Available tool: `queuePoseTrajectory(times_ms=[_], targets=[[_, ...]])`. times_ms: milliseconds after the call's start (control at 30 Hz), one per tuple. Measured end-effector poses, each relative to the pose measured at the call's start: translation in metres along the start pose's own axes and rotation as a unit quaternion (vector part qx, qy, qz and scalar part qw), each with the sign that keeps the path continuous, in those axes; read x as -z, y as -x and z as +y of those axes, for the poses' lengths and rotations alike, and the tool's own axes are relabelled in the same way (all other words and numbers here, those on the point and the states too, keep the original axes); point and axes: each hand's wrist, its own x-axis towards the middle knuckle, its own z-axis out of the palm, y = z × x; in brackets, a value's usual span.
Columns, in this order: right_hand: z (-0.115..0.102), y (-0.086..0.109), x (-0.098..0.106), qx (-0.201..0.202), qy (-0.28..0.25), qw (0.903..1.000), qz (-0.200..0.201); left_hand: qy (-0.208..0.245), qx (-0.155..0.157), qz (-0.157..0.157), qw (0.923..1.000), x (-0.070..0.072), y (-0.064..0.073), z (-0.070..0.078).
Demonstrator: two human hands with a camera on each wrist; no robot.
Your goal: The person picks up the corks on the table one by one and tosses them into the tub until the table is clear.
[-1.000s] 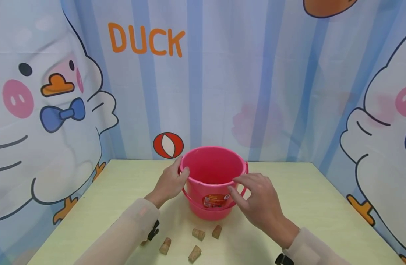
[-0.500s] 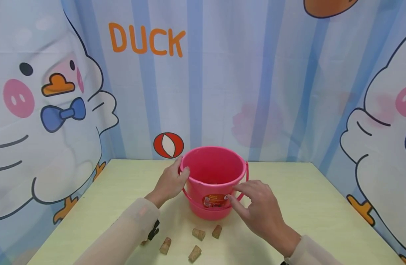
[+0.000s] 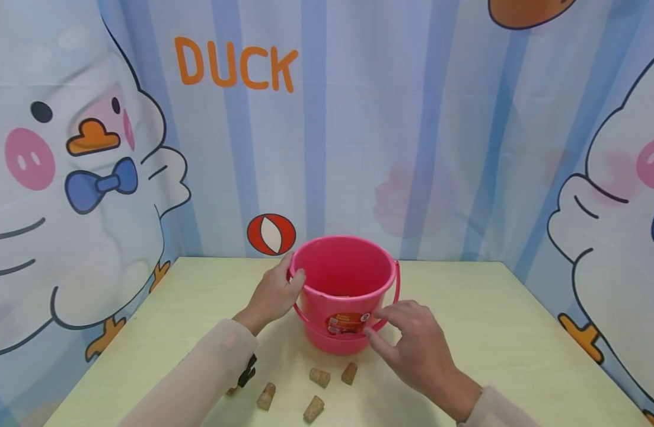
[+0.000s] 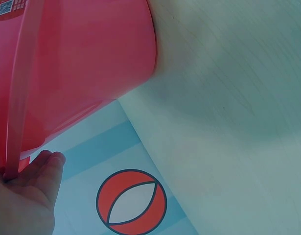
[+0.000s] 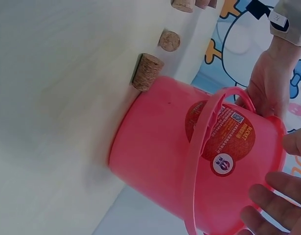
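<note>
A pink plastic bucket (image 3: 348, 261) stands upright on the table, its handle hanging down across the front below a red label (image 3: 348, 323). My left hand (image 3: 273, 290) grips the rim at the left, thumb on the near edge. In the left wrist view, the fingers (image 4: 55, 164) reach past the rim. My right hand (image 3: 417, 344) is by the front right wall, thumb and fingers apart, holding nothing. From the right wrist view, I cannot tell whether its fingertips touch the bucket. Several corks, one of them a cork (image 3: 319, 378), lie before the bucket. Its bottom is hidden.
The pale yellow table (image 3: 465, 320) extends to both sides of the bucket. A curtain (image 3: 359, 118) with printed ducks and blue stripes hangs behind and at both sides. My left sleeve (image 3: 198, 367) partly hides another cork (image 3: 232, 391).
My right hand has come down from the bucket's front right rim to beside the label, fingers still apart. The left hand, bucket and corks have stayed in place.
</note>
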Motion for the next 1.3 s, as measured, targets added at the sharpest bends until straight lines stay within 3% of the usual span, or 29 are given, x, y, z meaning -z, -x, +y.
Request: queuePoseTrajectory(times_ms=[667, 1300], targets=[[-0.004, 0.013, -0.013, -0.041, -0.002, 0.9978, -0.051, -0.004, 0.008, 0.003, 1.0, 0.0, 0.001, 0.001], [-0.005, 0.022, -0.024, -0.043, 0.011, 0.9945, -0.095, -0.003, 0.007, 0.002, 1.0, 0.0, 0.002, 0.001]])
